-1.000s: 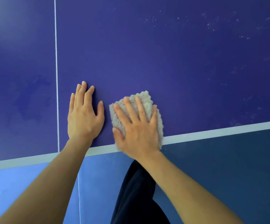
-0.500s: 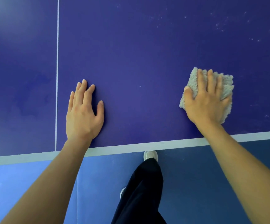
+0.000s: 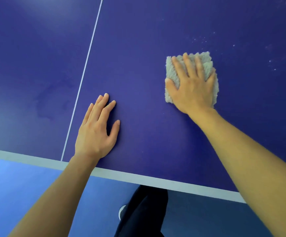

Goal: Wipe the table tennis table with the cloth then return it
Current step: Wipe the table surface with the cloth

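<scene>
The dark blue table tennis table [image 3: 147, 40] fills most of the view, with a white edge band along its near side. A folded, fluffy beige cloth [image 3: 204, 63] lies flat on the table's right half. My right hand [image 3: 192, 86] presses down on it with fingers spread, covering most of it. My left hand [image 3: 96, 130] rests flat and empty on the table, just right of the thin white centre line [image 3: 85, 65], near the edge.
White dust specks [image 3: 202, 40] dot the table beyond and to the right of the cloth. A faint smudge [image 3: 51, 100] marks the left half. Below the table edge lie a blue floor [image 3: 19, 185], my dark trouser leg [image 3: 144, 212] and a shoe.
My right hand slid the cloth from beside my left hand at the near edge out to the right and farther onto the table. My left hand stayed planted. The view has tilted.
</scene>
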